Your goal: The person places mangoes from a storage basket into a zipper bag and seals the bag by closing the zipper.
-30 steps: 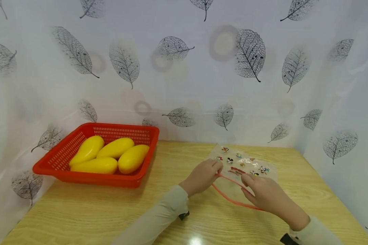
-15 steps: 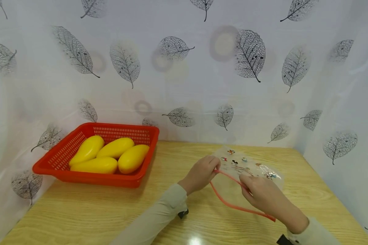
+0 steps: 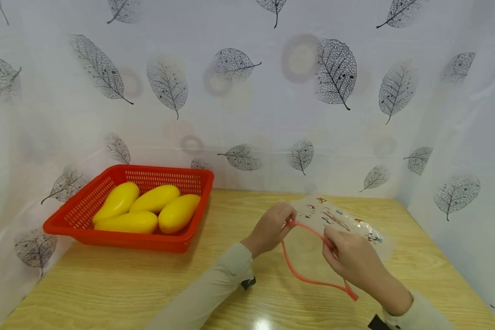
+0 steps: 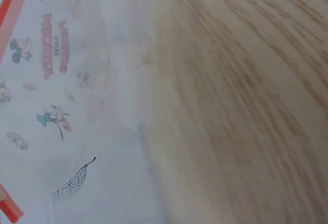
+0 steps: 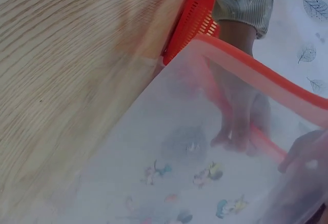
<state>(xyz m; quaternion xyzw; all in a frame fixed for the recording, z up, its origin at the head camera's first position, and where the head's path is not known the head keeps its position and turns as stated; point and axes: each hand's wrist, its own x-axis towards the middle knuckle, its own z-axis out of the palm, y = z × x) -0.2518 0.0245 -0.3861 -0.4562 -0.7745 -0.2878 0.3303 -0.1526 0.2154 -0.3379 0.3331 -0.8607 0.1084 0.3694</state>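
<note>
A clear zip bag (image 3: 309, 256) printed with small cartoon figures has a red-orange edge along its mouth, which gapes open toward the front of the table. My left hand (image 3: 270, 229) pinches the far rim near its left end. Farther right on the same rim, my right hand (image 3: 352, 254) grips the edge between thumb and fingers. The near rim hangs loose in a curve below both hands. In the right wrist view the left hand (image 5: 238, 116) shows through the cloudy plastic bag (image 5: 154, 147). The left wrist view catches the bag's printed side (image 4: 51, 80) but no fingers.
A red plastic basket (image 3: 128, 240) stands on the left of the wooden table (image 3: 239, 206), with several yellow mangoes (image 3: 179, 214) in it. A white curtain with leaf prints (image 3: 247, 114) hangs behind the table and along its sides.
The bag's mouth has widened, its near rim sagging lower and apart from the far rim. My left hand has risen slightly; the right hand has shifted a little and its fingers curl more around the edge.
</note>
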